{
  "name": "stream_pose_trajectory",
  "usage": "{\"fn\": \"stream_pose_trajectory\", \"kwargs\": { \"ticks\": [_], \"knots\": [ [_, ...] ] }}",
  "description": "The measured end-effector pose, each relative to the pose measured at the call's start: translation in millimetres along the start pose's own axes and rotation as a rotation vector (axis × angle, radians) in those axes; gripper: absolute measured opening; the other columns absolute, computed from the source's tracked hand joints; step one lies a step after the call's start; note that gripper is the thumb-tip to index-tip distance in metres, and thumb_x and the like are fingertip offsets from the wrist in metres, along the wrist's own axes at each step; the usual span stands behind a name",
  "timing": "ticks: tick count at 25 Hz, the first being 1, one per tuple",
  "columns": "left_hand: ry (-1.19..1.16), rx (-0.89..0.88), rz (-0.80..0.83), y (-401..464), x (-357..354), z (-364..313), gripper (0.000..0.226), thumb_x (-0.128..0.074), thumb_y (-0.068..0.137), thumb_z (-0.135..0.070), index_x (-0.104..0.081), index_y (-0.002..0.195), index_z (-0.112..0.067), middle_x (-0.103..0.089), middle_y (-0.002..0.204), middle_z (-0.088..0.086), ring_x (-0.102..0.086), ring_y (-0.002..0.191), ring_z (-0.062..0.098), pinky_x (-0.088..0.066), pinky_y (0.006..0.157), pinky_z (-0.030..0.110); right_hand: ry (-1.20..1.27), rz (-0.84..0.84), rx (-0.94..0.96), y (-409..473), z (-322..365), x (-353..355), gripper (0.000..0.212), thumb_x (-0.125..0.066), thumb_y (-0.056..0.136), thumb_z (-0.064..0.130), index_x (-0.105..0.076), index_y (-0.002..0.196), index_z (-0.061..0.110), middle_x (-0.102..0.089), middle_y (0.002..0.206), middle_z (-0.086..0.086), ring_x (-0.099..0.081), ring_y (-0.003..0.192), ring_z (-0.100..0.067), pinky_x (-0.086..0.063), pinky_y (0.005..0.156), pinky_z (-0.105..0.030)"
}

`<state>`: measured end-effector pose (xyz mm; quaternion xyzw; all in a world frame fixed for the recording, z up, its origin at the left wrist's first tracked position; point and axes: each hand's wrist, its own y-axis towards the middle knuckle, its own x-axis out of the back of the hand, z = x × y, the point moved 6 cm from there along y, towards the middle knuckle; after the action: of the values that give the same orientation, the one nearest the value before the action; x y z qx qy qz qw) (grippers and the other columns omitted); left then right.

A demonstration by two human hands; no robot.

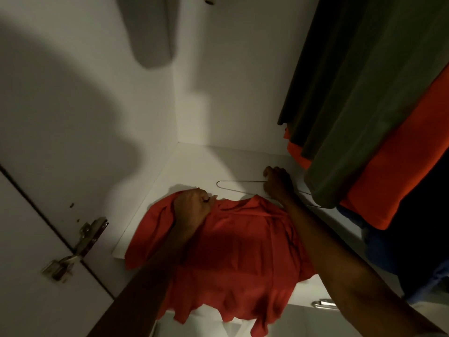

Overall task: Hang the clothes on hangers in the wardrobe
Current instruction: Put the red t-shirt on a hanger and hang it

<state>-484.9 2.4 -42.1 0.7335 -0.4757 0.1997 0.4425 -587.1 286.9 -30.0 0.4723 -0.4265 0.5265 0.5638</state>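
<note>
A red shirt (233, 246) lies spread on the white wardrobe shelf (194, 164), its hem hanging over the front edge. My left hand (194, 207) grips the shirt's cloth near the collar on the left. Just behind the collar lies a thin metal wire hanger (239, 182) flat on the shelf. My right hand (277, 183) is curled round the hanger's middle, by its hook. The hanger's right end runs under the hanging clothes.
An olive green garment (359, 93) and an orange one (393, 166) hang at the right, with dark blue cloth (398, 251) below them. The open wardrobe door with a metal hinge (80, 242) stands at the left. A metal drawer handle (324, 304) shows at the lower right.
</note>
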Motion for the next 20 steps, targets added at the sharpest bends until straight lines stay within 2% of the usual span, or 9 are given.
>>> {"fn": "stream_pose_trajectory", "kwargs": {
  "ticks": [3,5,6,8,11,13,16,20],
  "knots": [
    [0.03,0.149,0.085,-0.5,-0.6,4.3,0.027,-0.078,0.076,-0.035,-0.063,0.063,-0.018,-0.068,0.068,-0.002,-0.067,0.067,0.023,-0.052,0.062,0.032,0.067,0.053,0.003,3.8,-1.5,7.5,0.043,-0.068,0.079,0.009,-0.054,0.12,0.008,-0.058,0.123,-0.018,-0.059,0.11,-0.039,-0.048,0.088,-0.036],
    [0.022,0.203,0.095,-0.5,4.0,5.6,0.012,-0.072,0.076,-0.024,-0.061,0.075,-0.019,-0.067,0.074,-0.003,-0.068,0.074,0.024,-0.052,0.066,0.033,0.079,0.061,-0.044,5.4,-8.6,10.9,0.058,-0.069,0.08,0.008,-0.046,0.133,0.0,-0.05,0.132,-0.022,-0.058,0.112,-0.04,-0.049,0.088,-0.035],
    [0.008,0.233,0.087,-0.9,7.0,5.0,0.014,-0.069,0.075,-0.022,-0.059,0.084,-0.019,-0.067,0.076,-0.003,-0.068,0.077,0.025,-0.05,0.066,0.032,0.075,0.054,-0.065,6.2,-10.5,14.0,0.06,-0.068,0.081,0.008,-0.045,0.134,-0.001,-0.049,0.134,-0.023,-0.057,0.114,-0.04,-0.05,0.09,-0.035],
    [0.003,0.286,0.074,-3.0,11.3,2.0,0.032,-0.068,0.077,-0.03,-0.053,0.102,-0.019,-0.067,0.08,-0.002,-0.07,0.081,0.026,-0.047,0.068,0.031,0.052,0.057,-0.094,5.3,-12.1,18.0,0.049,-0.069,0.082,0.011,-0.054,0.127,-0.002,-0.057,0.13,-0.022,-0.061,0.114,-0.038,-0.052,0.088,-0.035],
    [0.075,0.357,0.148,-3.0,10.8,-0.9,0.064,-0.065,0.074,-0.052,-0.049,0.124,-0.016,-0.071,0.097,0.004,-0.07,0.096,0.03,-0.05,0.079,0.036,-0.002,0.032,-0.179,2.7,-11.5,26.3,0.028,-0.072,0.083,0.015,-0.066,0.107,0.0,-0.071,0.109,-0.015,-0.069,0.1,-0.033,-0.048,0.068,-0.029],
    [0.159,0.319,0.204,-2.5,5.9,-2.1,0.054,-0.06,0.077,-0.047,-0.052,0.118,-0.013,-0.071,0.102,0.007,-0.069,0.098,0.031,-0.049,0.077,0.036,-0.014,0.01,-0.215,0.9,-14.7,31.7,0.021,-0.07,0.085,0.016,-0.069,0.1,0.001,-0.073,0.105,-0.015,-0.071,0.095,-0.031,-0.048,0.066,-0.028],
    [0.131,0.322,0.184,-3.3,8.4,0.6,0.035,-0.06,0.085,-0.037,-0.055,0.11,-0.013,-0.071,0.098,0.005,-0.069,0.095,0.029,-0.041,0.071,0.034,0.046,-0.062,-0.223,-4.6,-17.6,37.8,0.022,-0.065,0.091,0.015,-0.07,0.105,-0.001,-0.072,0.108,-0.018,-0.068,0.101,-0.035,-0.045,0.073,-0.029],
    [0.116,0.31,0.103,-5.6,14.0,-2.1,0.03,-0.063,0.087,-0.031,-0.055,0.106,-0.009,-0.07,0.091,0.006,-0.07,0.088,0.029,-0.041,0.065,0.032,0.183,-0.267,-0.132,-8.3,-10.2,55.7,0.017,-0.065,0.087,-0.002,-0.073,0.102,-0.001,-0.071,0.106,-0.019,-0.067,0.102,-0.034,-0.044,0.072,-0.03]
  ]
}}
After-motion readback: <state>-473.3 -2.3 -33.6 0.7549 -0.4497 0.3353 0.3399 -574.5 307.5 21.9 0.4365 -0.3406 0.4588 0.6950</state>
